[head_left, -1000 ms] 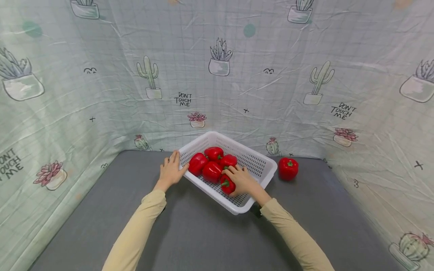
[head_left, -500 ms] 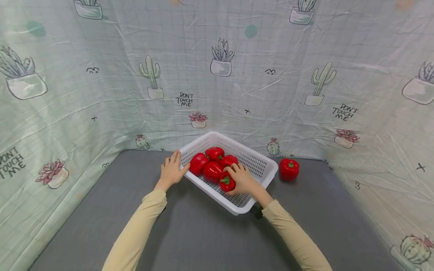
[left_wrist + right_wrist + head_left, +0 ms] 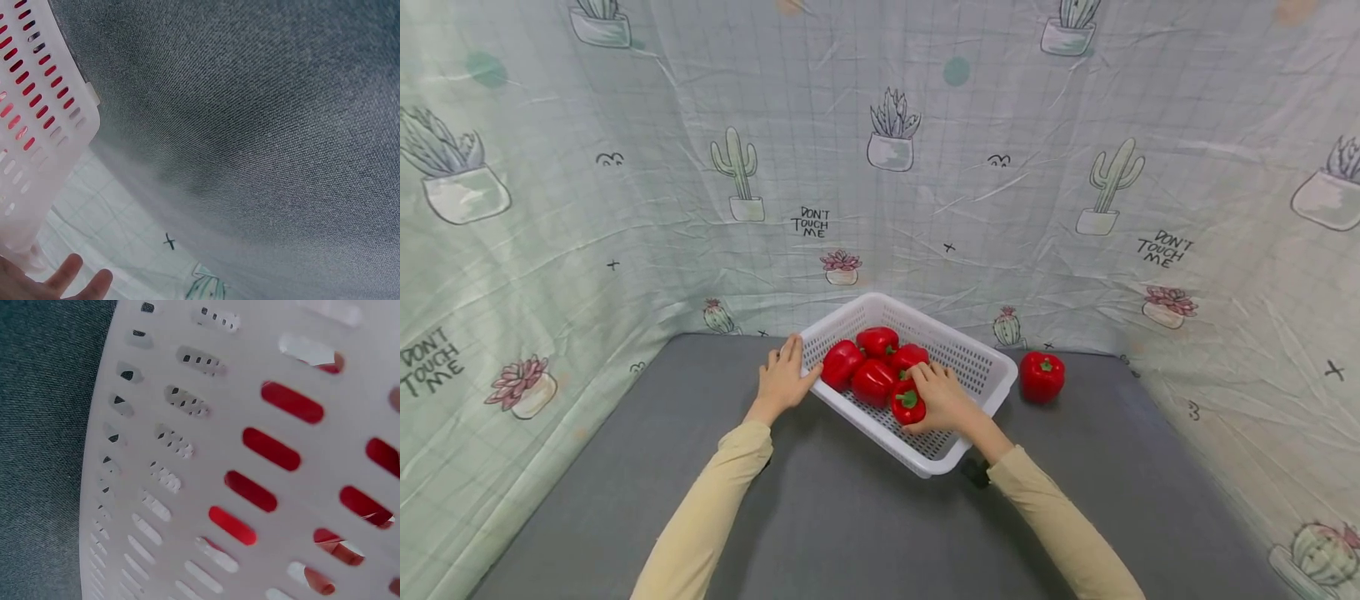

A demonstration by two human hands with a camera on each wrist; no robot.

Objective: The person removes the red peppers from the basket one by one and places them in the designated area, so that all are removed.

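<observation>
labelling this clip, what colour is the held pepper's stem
Green. The stem of the held pepper shows best in the head view.

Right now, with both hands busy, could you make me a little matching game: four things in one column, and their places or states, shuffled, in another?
1. Left hand
2. Right hand
3. White basket
4. Lone red pepper

A. Gripping a pepper
B. On the grey tabletop, right of the basket
C. Touching the basket's rim
D. Containing five red peppers

Pairs: 1-C, 2-A, 3-D, 4-B

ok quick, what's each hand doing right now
Left hand: open, touching the rim of the white basket.
Right hand: closed, holding a red bell pepper.
</observation>
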